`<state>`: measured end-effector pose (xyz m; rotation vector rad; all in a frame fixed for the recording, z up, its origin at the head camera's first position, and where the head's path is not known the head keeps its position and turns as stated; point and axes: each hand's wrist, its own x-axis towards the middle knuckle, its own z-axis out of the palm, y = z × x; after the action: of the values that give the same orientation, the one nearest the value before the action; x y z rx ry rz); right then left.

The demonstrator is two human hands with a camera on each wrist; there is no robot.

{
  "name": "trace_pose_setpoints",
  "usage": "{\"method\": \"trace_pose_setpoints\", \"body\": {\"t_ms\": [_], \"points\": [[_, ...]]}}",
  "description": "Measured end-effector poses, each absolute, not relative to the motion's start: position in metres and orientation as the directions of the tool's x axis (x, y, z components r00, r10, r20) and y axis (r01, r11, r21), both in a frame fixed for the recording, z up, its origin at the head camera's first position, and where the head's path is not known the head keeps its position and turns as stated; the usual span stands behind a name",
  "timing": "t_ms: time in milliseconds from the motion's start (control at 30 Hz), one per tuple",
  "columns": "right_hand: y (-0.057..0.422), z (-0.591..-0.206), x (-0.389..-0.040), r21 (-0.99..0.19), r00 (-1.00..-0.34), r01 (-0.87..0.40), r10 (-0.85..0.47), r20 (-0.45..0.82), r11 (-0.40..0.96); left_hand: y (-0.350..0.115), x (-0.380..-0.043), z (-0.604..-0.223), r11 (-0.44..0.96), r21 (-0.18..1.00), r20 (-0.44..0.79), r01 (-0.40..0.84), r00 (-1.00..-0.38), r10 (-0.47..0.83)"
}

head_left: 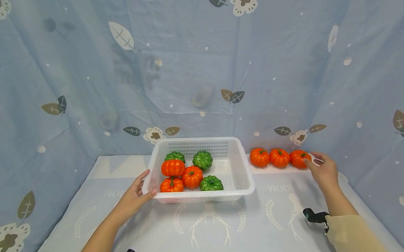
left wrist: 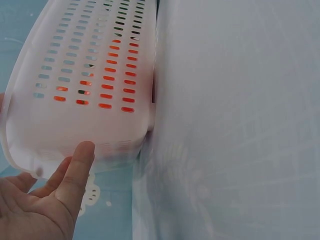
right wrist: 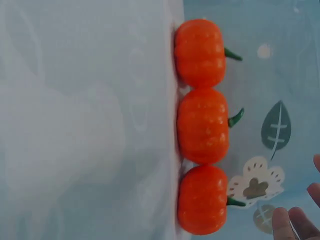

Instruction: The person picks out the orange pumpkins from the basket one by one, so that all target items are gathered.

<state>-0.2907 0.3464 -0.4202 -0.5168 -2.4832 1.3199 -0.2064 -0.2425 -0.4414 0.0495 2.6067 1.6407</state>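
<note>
- Right hand [head_left: 322, 169], fingers spread beside the glossy orange ribbed pumpkin [head_left: 299, 159] ending the desk [head_left: 253, 225] row, could nudge its neighbours.
- Left hand [head_left: 134, 196] pinches the white perforated plastic basket [head_left: 205, 194]; tugging could tip it.

Head cam's pretty bright and even, just tiny shiny spots on the orange pumpkins [head_left: 279, 158] and a soft shadow on the right of the worktop [head_left: 261, 232]. Both wrist cams look dimmer and kinda hazy, worktop all washed out.
</note>
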Motion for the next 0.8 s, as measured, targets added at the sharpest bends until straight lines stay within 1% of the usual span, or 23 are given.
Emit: {"method": "trace_pose_setpoints", "body": {"t_ms": [267, 400, 533, 633, 800], "points": [[0.316, -0.414, -0.267, -0.820, -0.906, 0.033, 0.363, 0.217, 0.571, -0.242, -0.206, -0.441, 0.433, 0.902, -0.036, -0.005, -0.997, 0.064], [0.297, -0.411, -0.257, -0.817, -0.905, -0.079, 0.303, 0.299, 0.571, -0.242, -0.206, -0.441, 0.435, 0.900, -0.038, -0.007, -0.997, 0.061], [0.273, -0.411, -0.248, -0.822, -0.899, -0.208, 0.228, 0.374, 0.529, -0.242, -0.206, -0.441, 0.438, 0.899, -0.041, -0.012, -0.998, 0.056], [0.253, -0.410, -0.242, -0.822, -0.894, -0.279, 0.179, 0.411, 0.497, -0.241, -0.206, -0.441, 0.440, 0.898, -0.041, -0.015, -0.998, 0.050], [0.221, -0.410, -0.238, -0.802, -0.864, -0.412, 0.093, 0.494, 0.432, -0.241, -0.206, -0.441, 0.444, 0.896, -0.039, -0.013, -0.998, 0.050]]}}
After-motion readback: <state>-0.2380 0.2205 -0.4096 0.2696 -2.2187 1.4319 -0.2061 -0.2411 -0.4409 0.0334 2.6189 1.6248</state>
